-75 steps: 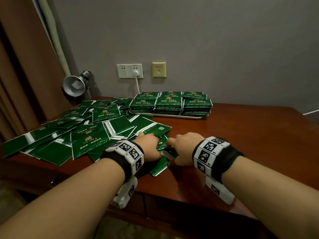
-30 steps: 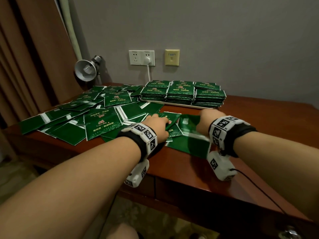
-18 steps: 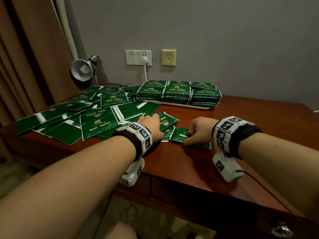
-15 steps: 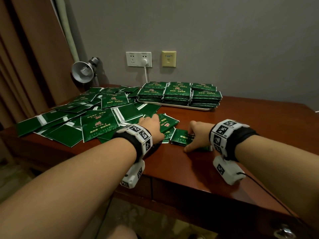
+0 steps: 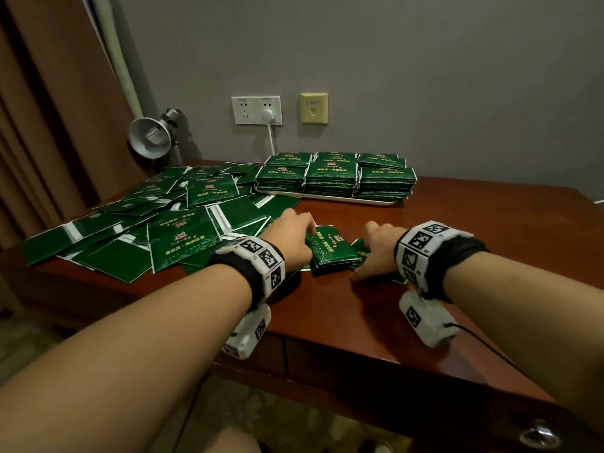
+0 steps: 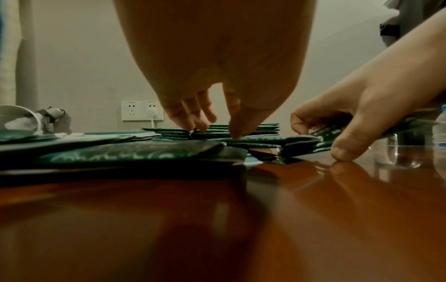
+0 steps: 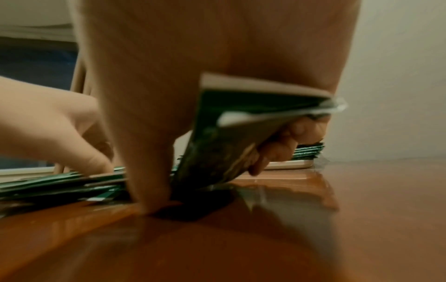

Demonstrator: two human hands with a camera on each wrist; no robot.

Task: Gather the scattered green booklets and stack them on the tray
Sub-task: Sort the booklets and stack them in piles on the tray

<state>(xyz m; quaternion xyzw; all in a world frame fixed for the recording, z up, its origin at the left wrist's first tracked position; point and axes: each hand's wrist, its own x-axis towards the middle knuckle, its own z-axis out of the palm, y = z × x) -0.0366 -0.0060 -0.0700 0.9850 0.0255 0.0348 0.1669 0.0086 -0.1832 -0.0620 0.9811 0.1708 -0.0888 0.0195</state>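
Note:
Several green booklets (image 5: 183, 233) lie scattered over the left half of the wooden table (image 5: 359, 315). Neat piles of green booklets (image 5: 331, 174) fill the pale tray (image 5: 327, 198) at the back. A small pile of booklets (image 5: 335, 251) lies between my hands. My left hand (image 5: 291, 238) presses its fingertips (image 6: 200, 124) on that pile's left side. My right hand (image 5: 376, 253) grips a folded booklet (image 7: 229, 145) tilted up on edge. Its thumb (image 7: 149, 190) touches the table and its fingers (image 7: 277, 152) curl behind the booklet.
A silver clamp lamp (image 5: 150, 137) stands at the table's back left, beside brown curtains (image 5: 49, 125). A wall socket (image 5: 256, 110) holds a plug with a white cord. A clear water bottle (image 6: 439, 131) stands to the right. The table's front edge runs just under my wrists.
My right hand has lifted its booklet from flat on the table up onto its edge. My left hand has shifted right onto the small pile between the hands.

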